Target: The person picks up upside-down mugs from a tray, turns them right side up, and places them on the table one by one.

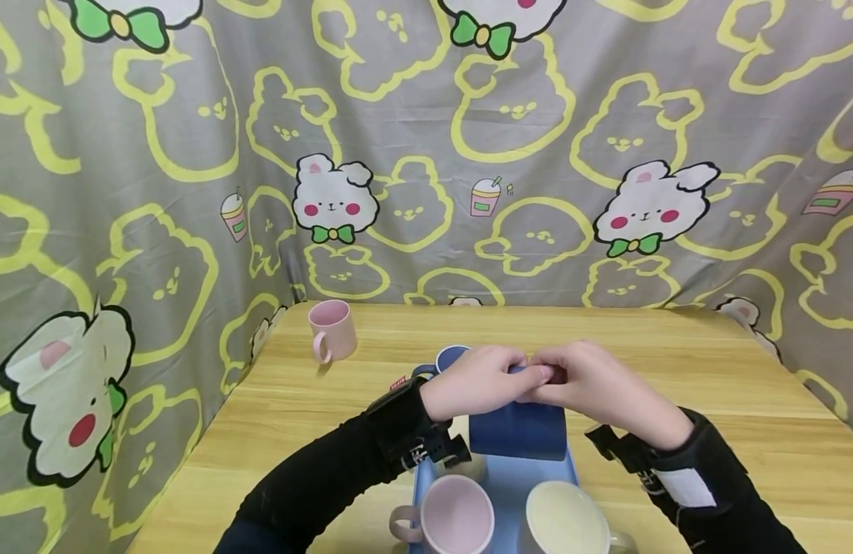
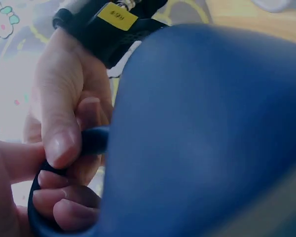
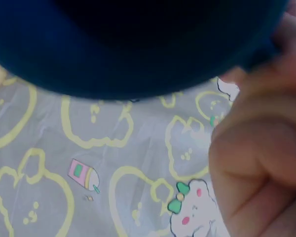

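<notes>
A dark blue mug (image 1: 518,431) is held on its side over a light blue tray (image 1: 505,492), handle upward. Both hands meet at that handle. My right hand (image 1: 595,377) grips it, with curled fingers through the loop and the thumb pressing on it in the left wrist view. My left hand (image 1: 478,381) pinches the handle from the other side, its fingertips against the right hand. The mug's base (image 2: 202,128) fills much of the left wrist view. Its dark opening (image 3: 163,39) faces the right wrist camera. In the head view the hands mostly cover the handle.
On the tray's near part stand a pink mug (image 1: 458,515) and a cream mug (image 1: 568,519). Another cream mug (image 1: 468,465) is partly hidden behind the left wrist. A second blue mug (image 1: 450,356) stands behind the left hand. One pink mug (image 1: 334,331) sits at the table's back left.
</notes>
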Demonstrator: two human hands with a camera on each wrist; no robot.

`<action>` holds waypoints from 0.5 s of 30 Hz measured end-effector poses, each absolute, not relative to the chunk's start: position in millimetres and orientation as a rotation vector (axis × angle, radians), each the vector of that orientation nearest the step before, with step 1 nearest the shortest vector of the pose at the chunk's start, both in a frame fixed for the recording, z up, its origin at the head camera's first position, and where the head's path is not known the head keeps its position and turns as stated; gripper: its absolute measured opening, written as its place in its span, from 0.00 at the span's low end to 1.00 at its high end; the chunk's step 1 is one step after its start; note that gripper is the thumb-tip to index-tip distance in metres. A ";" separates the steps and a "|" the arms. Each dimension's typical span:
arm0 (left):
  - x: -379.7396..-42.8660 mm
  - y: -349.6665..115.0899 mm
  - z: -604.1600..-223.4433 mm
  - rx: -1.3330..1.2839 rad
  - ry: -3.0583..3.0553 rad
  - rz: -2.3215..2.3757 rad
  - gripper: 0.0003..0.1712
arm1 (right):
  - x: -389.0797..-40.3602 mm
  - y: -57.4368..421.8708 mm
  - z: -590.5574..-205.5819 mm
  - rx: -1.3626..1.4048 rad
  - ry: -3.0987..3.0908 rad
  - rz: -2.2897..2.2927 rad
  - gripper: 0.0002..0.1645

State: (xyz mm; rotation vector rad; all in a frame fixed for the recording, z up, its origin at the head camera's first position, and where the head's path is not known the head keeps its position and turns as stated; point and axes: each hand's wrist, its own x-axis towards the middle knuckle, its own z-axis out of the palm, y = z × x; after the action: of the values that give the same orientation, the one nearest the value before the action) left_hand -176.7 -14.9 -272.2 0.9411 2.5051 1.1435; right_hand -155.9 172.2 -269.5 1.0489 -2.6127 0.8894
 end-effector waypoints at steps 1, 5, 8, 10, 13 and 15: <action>-177.7 -15.3 -270.6 0.918 2.503 1.161 0.22 | -155.7 175.0 -268.5 1.040 -2.599 0.906 0.09; -187.6 -25.9 -263.8 0.852 2.409 1.340 0.19 | -152.9 191.2 -264.7 0.919 -2.573 1.001 0.17; -201.1 -41.9 -259.7 0.818 2.288 1.548 0.18 | -150.7 205.5 -266.4 0.814 -2.569 1.038 0.22; -211.8 -56.0 -257.9 0.792 2.207 1.702 0.21 | -150.2 214.1 -270.8 0.770 -2.576 1.043 0.23; -228.2 -78.5 -257.8 0.680 2.106 1.918 0.23 | -150.5 226.6 -281.7 0.707 -2.620 1.051 0.23; -239.9 -93.1 -261.4 0.554 2.018 2.070 0.23 | -150.2 235.1 -290.0 0.642 -2.674 1.078 0.23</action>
State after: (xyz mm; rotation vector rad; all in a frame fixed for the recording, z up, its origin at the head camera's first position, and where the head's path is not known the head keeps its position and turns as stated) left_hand -239.9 -93.1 -261.4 0.5540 2.0176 2.0695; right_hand -150.2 235.1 -290.0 0.6418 -2.6735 1.0780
